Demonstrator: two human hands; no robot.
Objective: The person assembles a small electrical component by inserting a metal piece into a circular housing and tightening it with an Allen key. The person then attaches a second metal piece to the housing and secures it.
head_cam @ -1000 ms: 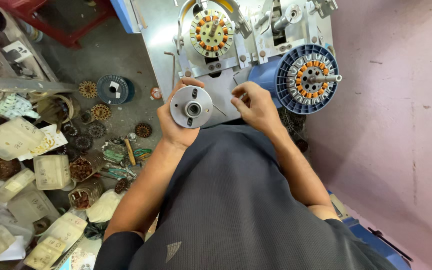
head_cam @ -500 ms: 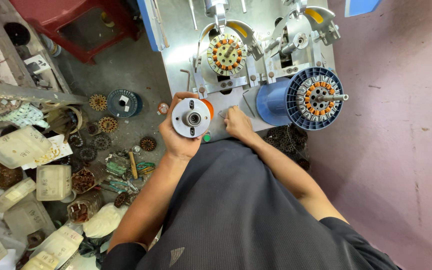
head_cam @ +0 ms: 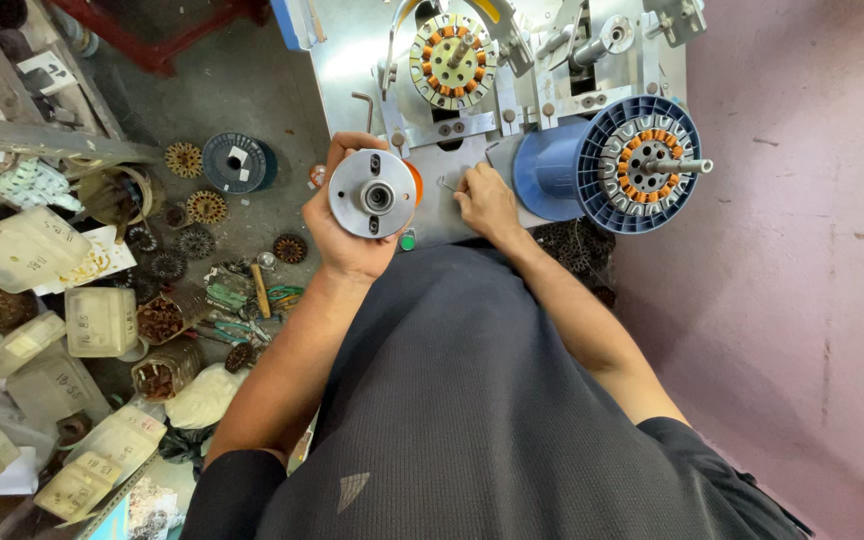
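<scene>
Item: round grey metal disc [head_cam: 372, 193], a motor end-cover by its look, with a dark bearing hole at centre and two small holes at 12 and 6 o'clock on its face. Location: held up in front of the machine plate [head_cam: 352, 60], face toward the camera.

Holder: left hand [head_cam: 337, 225], fingers wrapped behind and around the disc's rim, clamped on it.

Handling, as judged: solid metal, so stiff and fairly heavy for its size; the smooth face is likely slippery, and the rim is the sound place to take hold. The centre bearing is best kept clear of fingers.

At 3 o'clock of the disc: right hand [head_cam: 487, 200], fingertips pinched together at a thin metal pin [head_cam: 449, 184] on the plate; whether it truly grips the pin cannot be told.

At 1 o'clock: mounted stator with orange windings [head_cam: 452, 60]. Further at 3 o'clock: blue spool carrying a second stator [head_cam: 632, 150].

At 9 o'clock, on the floor: wire spool [head_cam: 235, 162], loose stators, plastic boxes [head_cam: 100, 320].
</scene>
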